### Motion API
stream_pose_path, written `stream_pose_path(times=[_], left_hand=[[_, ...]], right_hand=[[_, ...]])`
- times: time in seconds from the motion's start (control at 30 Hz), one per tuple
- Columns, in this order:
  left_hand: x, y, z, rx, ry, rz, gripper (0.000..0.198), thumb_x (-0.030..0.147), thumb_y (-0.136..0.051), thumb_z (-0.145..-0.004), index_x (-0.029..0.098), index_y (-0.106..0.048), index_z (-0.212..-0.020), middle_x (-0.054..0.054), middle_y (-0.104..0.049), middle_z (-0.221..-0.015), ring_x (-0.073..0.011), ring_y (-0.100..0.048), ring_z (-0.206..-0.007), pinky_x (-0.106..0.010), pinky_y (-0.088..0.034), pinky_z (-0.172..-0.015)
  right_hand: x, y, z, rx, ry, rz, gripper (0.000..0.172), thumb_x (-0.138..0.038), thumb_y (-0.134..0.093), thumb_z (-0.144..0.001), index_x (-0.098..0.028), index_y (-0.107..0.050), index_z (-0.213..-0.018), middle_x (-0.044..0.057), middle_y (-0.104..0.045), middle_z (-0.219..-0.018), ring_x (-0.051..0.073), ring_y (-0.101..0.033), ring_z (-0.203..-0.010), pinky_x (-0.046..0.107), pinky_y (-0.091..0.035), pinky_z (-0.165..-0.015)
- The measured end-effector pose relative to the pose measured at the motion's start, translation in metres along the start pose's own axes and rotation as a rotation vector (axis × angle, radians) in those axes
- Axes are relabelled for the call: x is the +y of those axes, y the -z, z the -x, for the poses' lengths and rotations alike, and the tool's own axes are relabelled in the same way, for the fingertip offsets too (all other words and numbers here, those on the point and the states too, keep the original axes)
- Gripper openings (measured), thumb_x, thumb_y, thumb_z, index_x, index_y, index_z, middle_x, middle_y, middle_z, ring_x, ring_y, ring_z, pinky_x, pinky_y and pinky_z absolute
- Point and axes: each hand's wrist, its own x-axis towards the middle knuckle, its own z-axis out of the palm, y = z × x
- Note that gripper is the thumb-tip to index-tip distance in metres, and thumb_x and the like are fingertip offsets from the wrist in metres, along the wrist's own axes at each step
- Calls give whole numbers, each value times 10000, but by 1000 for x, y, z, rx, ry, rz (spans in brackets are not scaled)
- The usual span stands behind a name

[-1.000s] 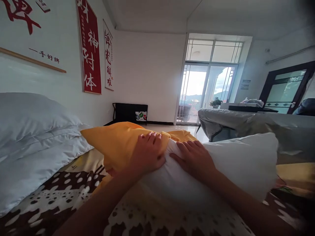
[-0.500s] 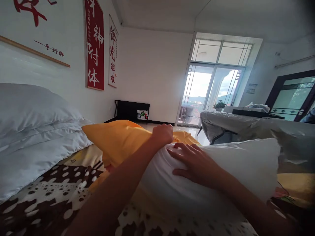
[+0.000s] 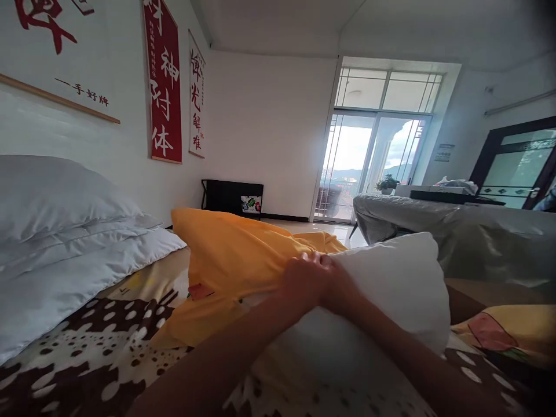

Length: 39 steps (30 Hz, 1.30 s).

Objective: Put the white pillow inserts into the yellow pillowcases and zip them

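Observation:
A white pillow point(image 3: 397, 278) lies across the bed, its left part inside an orange-yellow pillowcase point(image 3: 234, 249). Over the middle, where the case's opening meets the pillow, my two hands are side by side and touching. My left hand point(image 3: 304, 281) is closed on the bunched edge of the pillowcase. Pressed against it, my right hand point(image 3: 339, 284) is also closed at that edge, with most of its fingers hidden. The pillow's right end sticks out bare beyond my right hand.
Silvery-grey pillows point(image 3: 65, 202) are stacked at the left. Beneath everything is a brown and cream patterned bedspread point(image 3: 99, 341). Another yellow cloth point(image 3: 521, 330) lies at the right edge. Farther back stands a plastic-covered table point(image 3: 478, 231), near a glass door point(image 3: 373, 162).
My right hand has gone from spread fingers on the pillow to closed beside my left hand. The pillow's bare end has shifted left, and the case's far corner has moved right.

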Motion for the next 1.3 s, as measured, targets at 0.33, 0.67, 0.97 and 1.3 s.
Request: stream_pose_path(times=[0.33, 0.67, 0.97, 1.3], left_hand=[[6, -18, 21, 393, -269, -124, 220, 164, -347, -887, 137, -514, -1028, -50, -584, -750, -175, -562, -655, -302, -384, -538], [-48, 13, 98, 442, -499, 0, 243, 214, -441, -843, 126, -559, -1037, -70, -598, -846, -180, -543, -814, -337, -423, -756], [-222, 49, 149, 1018, 684, 558, 400, 379, -579, -769, 183, -505, -1110, -76, -540, -1081, -191, -535, -930, -288, -409, -731], [-231, 29, 107, 531, 783, 1237, 518, 556, -549, -659, 132, -593, -954, -105, -674, -863, -247, -612, -809, -302, -467, -620]], right_hand=[[9, 116, -42, 248, -288, -464, 265, -298, -454, -820, -221, -695, -898, 44, -705, -922, 221, -636, -871, 364, -464, -819], [-15, 58, -122, -292, -9, -688, 377, -445, -403, -858, -152, -570, -687, 0, -568, -677, 116, -481, -621, 232, -352, -561], [20, 73, -107, 204, -268, -551, 339, -380, -412, -787, -181, -393, -513, -27, -388, -508, 98, -344, -542, 236, -262, -541], [31, 51, -82, 283, -375, -542, 385, -453, -415, -808, -190, -406, -527, -29, -384, -500, 111, -344, -538, 235, -270, -544]])
